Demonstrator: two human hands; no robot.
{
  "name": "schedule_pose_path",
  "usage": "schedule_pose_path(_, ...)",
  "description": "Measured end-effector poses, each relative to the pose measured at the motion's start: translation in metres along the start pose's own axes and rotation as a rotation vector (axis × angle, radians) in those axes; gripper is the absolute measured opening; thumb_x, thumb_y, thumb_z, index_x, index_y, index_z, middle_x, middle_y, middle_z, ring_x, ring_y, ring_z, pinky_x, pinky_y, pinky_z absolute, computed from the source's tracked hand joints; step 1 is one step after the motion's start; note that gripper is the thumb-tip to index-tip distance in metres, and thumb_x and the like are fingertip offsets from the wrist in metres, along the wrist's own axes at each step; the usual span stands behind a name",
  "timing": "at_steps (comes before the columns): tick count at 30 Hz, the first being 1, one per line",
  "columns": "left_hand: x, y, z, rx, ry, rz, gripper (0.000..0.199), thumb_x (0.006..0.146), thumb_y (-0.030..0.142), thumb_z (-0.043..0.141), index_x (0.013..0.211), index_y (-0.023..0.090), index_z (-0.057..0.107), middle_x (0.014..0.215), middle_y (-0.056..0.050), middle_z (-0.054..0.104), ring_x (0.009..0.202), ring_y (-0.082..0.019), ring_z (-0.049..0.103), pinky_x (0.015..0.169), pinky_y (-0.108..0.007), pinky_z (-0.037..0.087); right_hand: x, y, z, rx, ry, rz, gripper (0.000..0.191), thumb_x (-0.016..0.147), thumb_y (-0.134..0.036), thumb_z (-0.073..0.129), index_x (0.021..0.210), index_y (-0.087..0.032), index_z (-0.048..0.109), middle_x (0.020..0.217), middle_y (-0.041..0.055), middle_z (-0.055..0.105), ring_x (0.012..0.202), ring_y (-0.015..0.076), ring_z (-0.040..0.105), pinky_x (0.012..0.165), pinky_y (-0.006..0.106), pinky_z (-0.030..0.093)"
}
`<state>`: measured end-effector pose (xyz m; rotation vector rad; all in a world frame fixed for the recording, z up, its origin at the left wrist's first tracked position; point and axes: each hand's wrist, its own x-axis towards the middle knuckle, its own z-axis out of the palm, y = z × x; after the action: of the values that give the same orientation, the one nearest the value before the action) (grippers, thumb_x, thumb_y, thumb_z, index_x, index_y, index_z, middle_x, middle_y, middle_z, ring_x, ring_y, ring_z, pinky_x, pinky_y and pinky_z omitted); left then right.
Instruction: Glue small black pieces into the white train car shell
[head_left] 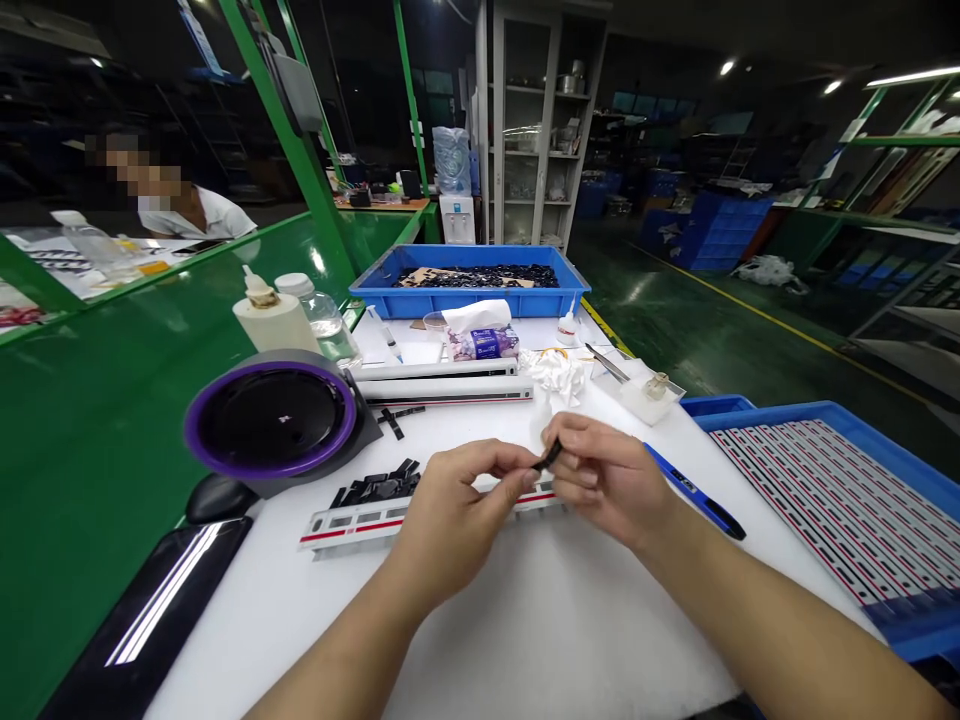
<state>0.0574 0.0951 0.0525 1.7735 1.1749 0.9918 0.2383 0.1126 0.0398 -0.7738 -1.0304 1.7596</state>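
A small black strip (549,458) is held between my two hands above the white work surface. My left hand (469,500) pinches its left end with thumb and forefinger. The fingers of my right hand (604,475) close on its other end. Just behind and below lies a white model train car body (360,526) with a red stripe and window openings, its middle partly hidden by my hands. A heap of small black pieces (379,485) sits behind the car body's left part. More black strips (397,420) lie farther back.
Two more long white car bodies (450,390) lie behind. A round purple-rimmed device (270,418), bottles (322,320) and a black panel (150,610) stand left. Right are a blue pen-like tool (694,492) and a blue tray (832,412) of striped car bodies. A blue bin (472,300) stands behind.
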Motion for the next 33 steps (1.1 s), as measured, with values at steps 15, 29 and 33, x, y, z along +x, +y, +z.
schedule_pose_path(15, 0.004, 0.0, -0.009, 0.125, 0.036, 0.018, 0.015, 0.088, 0.03, 0.059, 0.087, 0.025, 0.074, 0.083, -0.001, 0.074, 0.074, -0.017, 0.064, 0.069, -0.027, 0.044, 0.01, 0.002, -0.002, -0.278, -0.002, 0.011, 0.036, 0.083, -0.049, 0.065, 0.094, -0.015, 0.068, 0.076, 0.002, 0.064, 0.057, 0.0111, 0.061, 0.05, 0.024, 0.051)
schedule_pose_path(29, 0.011, -0.018, -0.033, 0.791, 0.169, -0.162, 0.027, 0.089, 0.032, 0.048, 0.097, 0.026, 0.073, 0.094, -0.008, 0.075, 0.084, -0.031, 0.066, 0.072, -0.038, 0.043, 0.007, 0.001, -0.009, -0.911, 0.217, -0.337, 0.015, 0.083, -0.029, 0.065, 0.09, -0.019, 0.074, 0.076, 0.0028, 0.071, 0.062, 0.0134, 0.059, 0.059, 0.028, 0.047)
schedule_pose_path(33, 0.012, -0.029, -0.054, 1.043, 0.089, -0.325, 0.03, 0.085, 0.027, 0.045, 0.09, 0.025, 0.074, 0.093, -0.013, 0.074, 0.081, -0.035, 0.066, 0.063, -0.038, 0.04, -0.003, -0.005, -0.006, -1.212, -0.172, -0.456, 0.015, 0.082, -0.017, 0.06, 0.087, -0.02, 0.074, 0.081, 0.0033, 0.072, 0.068, 0.0146, 0.06, 0.064, 0.028, 0.045)
